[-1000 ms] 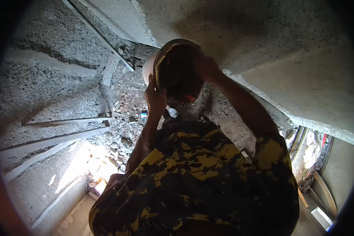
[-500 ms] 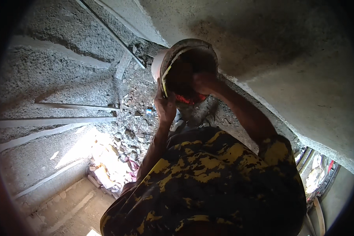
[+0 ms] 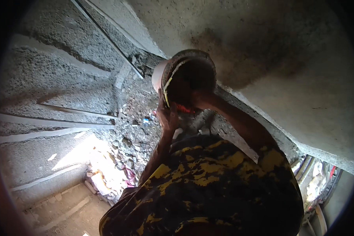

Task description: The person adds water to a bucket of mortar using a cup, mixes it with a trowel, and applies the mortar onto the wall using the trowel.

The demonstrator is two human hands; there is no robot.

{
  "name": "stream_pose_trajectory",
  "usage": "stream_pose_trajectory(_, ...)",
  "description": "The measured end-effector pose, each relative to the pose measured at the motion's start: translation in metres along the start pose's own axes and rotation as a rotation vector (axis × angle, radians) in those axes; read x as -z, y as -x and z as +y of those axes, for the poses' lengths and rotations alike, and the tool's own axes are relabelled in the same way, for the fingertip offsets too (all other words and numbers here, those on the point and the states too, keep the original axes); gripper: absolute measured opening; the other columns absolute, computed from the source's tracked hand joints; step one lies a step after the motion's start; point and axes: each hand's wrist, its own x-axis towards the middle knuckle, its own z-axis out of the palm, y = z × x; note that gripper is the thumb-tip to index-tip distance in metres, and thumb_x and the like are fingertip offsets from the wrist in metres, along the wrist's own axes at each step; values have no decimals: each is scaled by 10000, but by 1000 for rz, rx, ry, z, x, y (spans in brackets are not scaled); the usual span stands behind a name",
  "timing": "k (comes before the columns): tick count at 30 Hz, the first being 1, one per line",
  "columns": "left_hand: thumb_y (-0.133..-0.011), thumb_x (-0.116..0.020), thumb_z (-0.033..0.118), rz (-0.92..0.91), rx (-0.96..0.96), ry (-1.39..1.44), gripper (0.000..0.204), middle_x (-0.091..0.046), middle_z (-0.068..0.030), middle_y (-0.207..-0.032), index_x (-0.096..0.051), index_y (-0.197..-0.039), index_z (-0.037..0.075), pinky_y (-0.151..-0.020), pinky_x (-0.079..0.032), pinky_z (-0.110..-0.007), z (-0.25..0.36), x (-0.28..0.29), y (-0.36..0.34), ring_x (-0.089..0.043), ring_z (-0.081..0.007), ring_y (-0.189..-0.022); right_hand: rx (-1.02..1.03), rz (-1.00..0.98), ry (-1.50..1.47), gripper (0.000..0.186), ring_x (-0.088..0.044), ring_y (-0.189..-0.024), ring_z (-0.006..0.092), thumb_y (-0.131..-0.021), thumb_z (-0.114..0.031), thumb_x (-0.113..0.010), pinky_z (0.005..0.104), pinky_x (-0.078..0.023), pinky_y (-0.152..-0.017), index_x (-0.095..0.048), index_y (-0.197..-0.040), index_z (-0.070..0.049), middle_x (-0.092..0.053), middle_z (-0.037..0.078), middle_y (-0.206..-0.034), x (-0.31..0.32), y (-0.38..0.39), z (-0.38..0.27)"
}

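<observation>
A light-coloured bucket [image 3: 158, 75] is tipped so that its wide, dirt-crusted mouth faces me; its inside is mostly in deep shadow. My left hand [image 3: 168, 118] grips the lower left of the rim, beside a thin yellow strip [image 3: 166, 88] along that edge. Reaching in from the right, my right hand [image 3: 200, 100] is at the bucket's mouth, with its fingers lost in the dark. Between the two hands a bright red patch [image 3: 185, 108] shows at the lower edge of the opening; what it is, I cannot make out.
Rubble [image 3: 135, 135] covers the ground below. A rough grey wall [image 3: 63, 74] with long strips [image 3: 106, 37] leaning on it stands left; a smooth, stained wall [image 3: 287, 67] rises right. Sunlit debris [image 3: 106, 169] lies at the lower left, near a brown ledge [image 3: 67, 208].
The bucket and both hands sit slightly lower in the picture. My right hand has shifted at the bucket's mouth, and less of the red patch shows.
</observation>
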Motion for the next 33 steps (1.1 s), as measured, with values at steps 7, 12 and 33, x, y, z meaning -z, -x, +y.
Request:
stream_pose_trajectory(7,-847,-520,159,114,-265,-213,509,-338,-281,-1412,-448,-1323,-6,-1000,-384,-390,37,-8,13,-408,-365,-1278,-386,183,-98,95,-593,-749,223,-799,-119,-554,366,-512,-678,-595,-863,-63,-603,104,-801,50,28,25)
stream_pose_trajectory(12,-817,-516,114,-58,-324,-296,508,-337,-282,-1406,-479,-1321,61,-934,-447,-377,35,19,6,-471,-339,-1229,-377,-18,-1472,309,-563,-838,151,-859,-68,-555,317,-491,-735,-510,-1162,-34,-580,51,-952,0,17,-1)
stream_pose_trajectory(33,-886,-538,175,913,329,310,301,-578,-16,-863,-532,-1155,38,-620,-497,-262,-55,329,61,-563,-101,-725,86,-725,-1010,481,-620,-776,158,-884,-344,-604,296,-541,-673,-517,-1160,40,-612,104,-884,143,-220,-174)
